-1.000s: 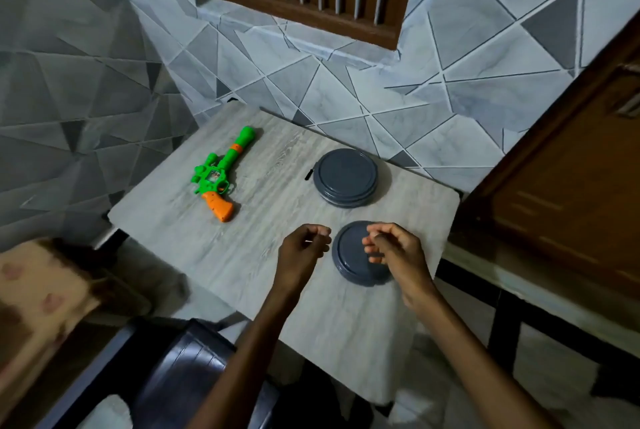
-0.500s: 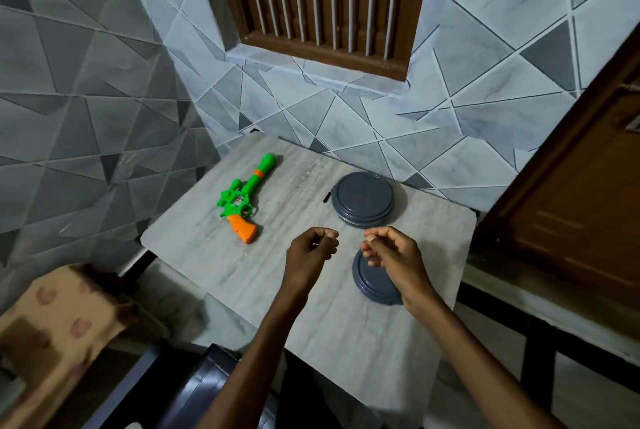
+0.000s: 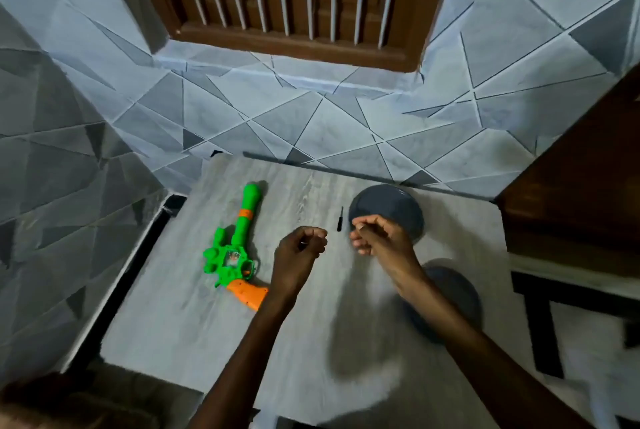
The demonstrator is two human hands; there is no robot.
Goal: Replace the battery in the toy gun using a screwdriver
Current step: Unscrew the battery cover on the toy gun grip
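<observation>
We are seeing the green-and-orange toy gun lying flat on the surface. The left grip is hovering just right of the gun with fingers curled tight; we cannot tell if it is holding anything. The right grip, farther right of the gun, is hanging loosely curled and holding nothing. The small black screwdriver is lying right of the gun.

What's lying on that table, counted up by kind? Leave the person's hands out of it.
Toy gun, green and orange: 1
Screwdriver, small and black: 1
Round grey discs: 2, the far one and the near one, which is blurred
Total: 4
</observation>
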